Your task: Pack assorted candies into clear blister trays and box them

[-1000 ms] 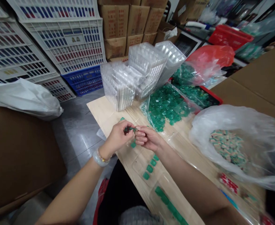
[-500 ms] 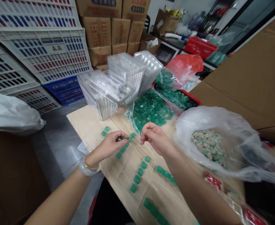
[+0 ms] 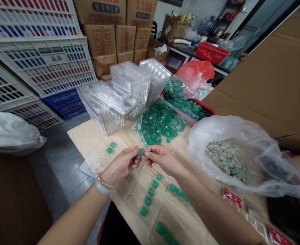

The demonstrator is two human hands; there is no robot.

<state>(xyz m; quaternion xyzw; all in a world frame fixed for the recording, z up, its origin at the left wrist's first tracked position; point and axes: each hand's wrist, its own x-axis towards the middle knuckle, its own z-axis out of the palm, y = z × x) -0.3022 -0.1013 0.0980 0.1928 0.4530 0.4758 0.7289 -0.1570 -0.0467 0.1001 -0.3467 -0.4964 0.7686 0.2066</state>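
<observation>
A small green translucent square piece (image 3: pixel 141 152) is pinched between the thumb and fingers of my left hand (image 3: pixel 123 162), above the wooden table. My right hand (image 3: pixel 162 158) meets it from the other side, its thumb and forefinger closed on the piece's right edge. The left hand's curled lower fingers may hold more pieces; I cannot tell. Below the hands, a row of green squares (image 3: pixel 147 201) lies in a shallow clear plastic tray (image 3: pixel 132 195). Two more green squares (image 3: pixel 111 147) sit to the left of my left hand.
Stacked clear trays (image 3: pixel 101 109) stand at the table's back left. Behind my hands spreads a heap of green pieces (image 3: pixel 157 122) on plastic. A white bag (image 3: pixel 231 126) of pale-and-green pieces is at the right. Crates (image 3: pixel 55 64) and cartons (image 3: pixel 98 41) line the back.
My right hand has come left and down to the green piece at my left fingertips. Earlier the hands were apart. The view has shifted slightly.
</observation>
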